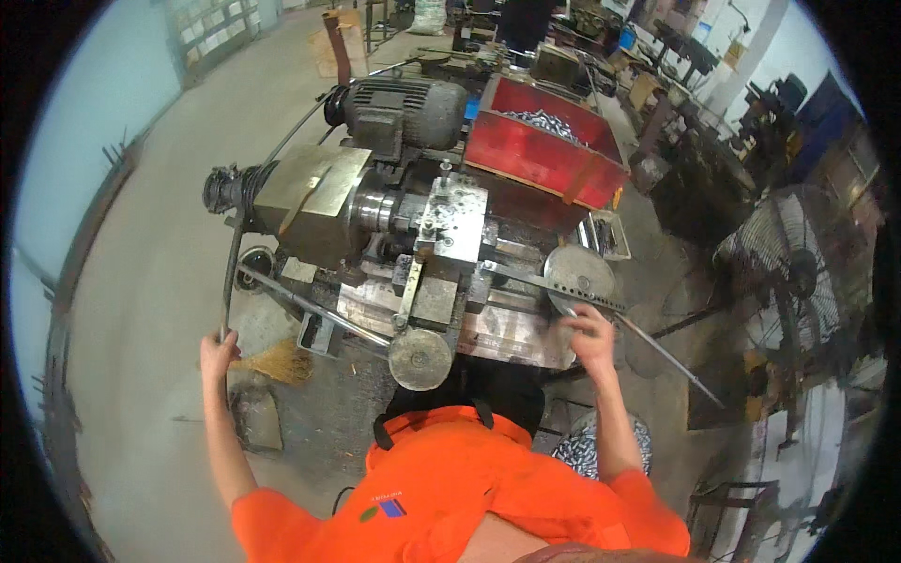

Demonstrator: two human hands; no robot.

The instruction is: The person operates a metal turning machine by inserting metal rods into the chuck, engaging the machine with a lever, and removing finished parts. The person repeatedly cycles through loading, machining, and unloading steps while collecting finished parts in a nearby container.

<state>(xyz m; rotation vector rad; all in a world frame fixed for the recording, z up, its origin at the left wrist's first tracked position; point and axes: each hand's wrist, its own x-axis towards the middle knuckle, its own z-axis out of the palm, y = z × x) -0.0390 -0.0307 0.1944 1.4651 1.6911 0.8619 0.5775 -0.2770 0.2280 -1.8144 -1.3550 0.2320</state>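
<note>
Head view: a person in an orange top stands at a grey metal lathe [413, 244], one hand on each side of it.

Left hand [218, 355] is wrapped shut around the near end of a long dark metal lever bar [229, 272] that runs far toward the machine's left end, a grip that suits pulling it. Right hand [589, 330], fingers curled, touches the near edge of a round grey metal disc [579, 273] on the right; whether it pinches it is unclear. Beyond sits a red metal bin [544, 141].
</note>
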